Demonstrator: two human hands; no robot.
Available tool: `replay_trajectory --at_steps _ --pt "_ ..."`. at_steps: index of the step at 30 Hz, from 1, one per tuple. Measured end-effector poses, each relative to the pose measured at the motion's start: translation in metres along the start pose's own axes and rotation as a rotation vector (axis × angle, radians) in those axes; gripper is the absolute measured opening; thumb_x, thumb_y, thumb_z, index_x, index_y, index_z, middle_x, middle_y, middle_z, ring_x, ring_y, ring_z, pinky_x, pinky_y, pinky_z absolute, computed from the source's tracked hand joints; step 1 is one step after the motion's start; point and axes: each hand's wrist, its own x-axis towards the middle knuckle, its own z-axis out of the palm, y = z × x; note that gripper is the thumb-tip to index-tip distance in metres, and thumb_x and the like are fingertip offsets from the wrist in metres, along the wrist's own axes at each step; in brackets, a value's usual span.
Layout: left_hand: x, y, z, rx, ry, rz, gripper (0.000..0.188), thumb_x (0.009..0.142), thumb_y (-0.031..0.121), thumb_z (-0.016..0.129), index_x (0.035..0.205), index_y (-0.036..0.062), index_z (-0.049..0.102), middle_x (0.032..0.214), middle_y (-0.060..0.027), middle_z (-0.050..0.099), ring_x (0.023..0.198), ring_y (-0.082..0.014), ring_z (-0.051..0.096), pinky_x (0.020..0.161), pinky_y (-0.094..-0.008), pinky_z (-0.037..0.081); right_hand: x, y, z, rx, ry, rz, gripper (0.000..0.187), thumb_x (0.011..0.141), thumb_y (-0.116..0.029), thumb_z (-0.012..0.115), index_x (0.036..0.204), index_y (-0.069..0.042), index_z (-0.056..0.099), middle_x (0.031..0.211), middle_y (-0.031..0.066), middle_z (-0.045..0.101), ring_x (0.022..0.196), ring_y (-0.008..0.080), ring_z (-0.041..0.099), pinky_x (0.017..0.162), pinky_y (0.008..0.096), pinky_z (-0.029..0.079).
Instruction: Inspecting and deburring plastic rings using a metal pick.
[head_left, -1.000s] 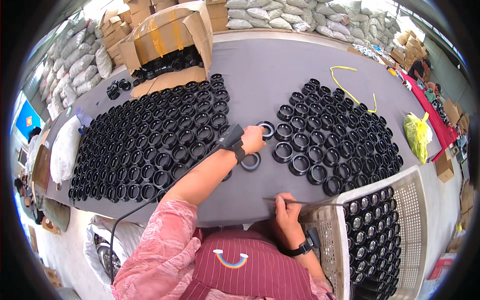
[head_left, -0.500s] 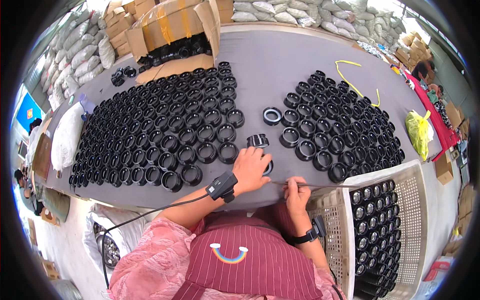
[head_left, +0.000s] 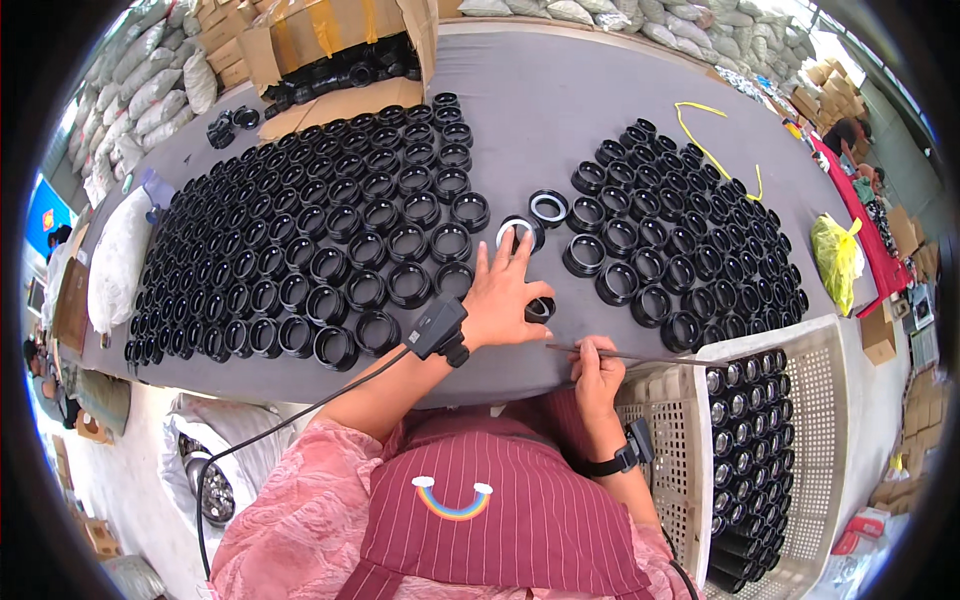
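Observation:
My left hand (head_left: 503,300) reaches over the grey table with its fingers spread. Its fingertips touch a black ring with a white inside (head_left: 508,240), partly covered by the fingers. Close to my left thumb is another black ring (head_left: 540,308), partly hidden by the hand. A similar ring with a pale inner rim (head_left: 547,207) lies just beyond the fingertips. My right hand (head_left: 597,375) is closed around a thin dark rod (head_left: 655,358) near the table's front edge. The rod points left and right out of my fist, its right end over the crate's rim.
Rows of black rings (head_left: 330,220) cover the left of the table (head_left: 560,80), with another group (head_left: 660,220) at right. A plastic crate (head_left: 820,420) of black cylindrical parts stands at front right. Farther back are an open carton (head_left: 330,40), a yellow cord (head_left: 705,150) and a yellow bag (head_left: 835,262).
My left hand has moved forward, its fingers opening out. The ring at its fingertips, tipped on its side before, now shows its white inside. My right hand still grips the rod.

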Motion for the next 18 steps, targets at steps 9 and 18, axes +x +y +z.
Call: replay_trajectory --at_steps 9,18 --pt "0.041 -0.023 -0.002 -0.092 -0.193 0.071 0.055 0.070 0.053 0.078 0.108 0.0132 0.071 0.149 -0.0250 0.040 0.146 -0.0436 0.024 0.117 -0.0624 0.017 -0.003 0.000 -0.001 -0.016 -0.021 -0.013 0.016 0.098 -0.013 0.058 0.087 -0.003 0.063 0.070 0.0006 0.059 0.053 0.0046 0.048 0.048 0.0223 0.037" --pt "0.030 -0.023 0.013 -0.034 0.076 0.318 0.050 0.075 0.044 0.076 0.110 0.0100 0.068 0.140 -0.0186 0.050 0.136 -0.0397 0.039 0.110 -0.0539 0.034 -0.005 0.006 -0.005 -0.067 -0.046 -0.090 0.014 0.100 -0.012 0.054 0.093 -0.003 0.062 0.067 0.0030 0.059 0.048 0.0047 0.045 0.047 0.0209 0.036"
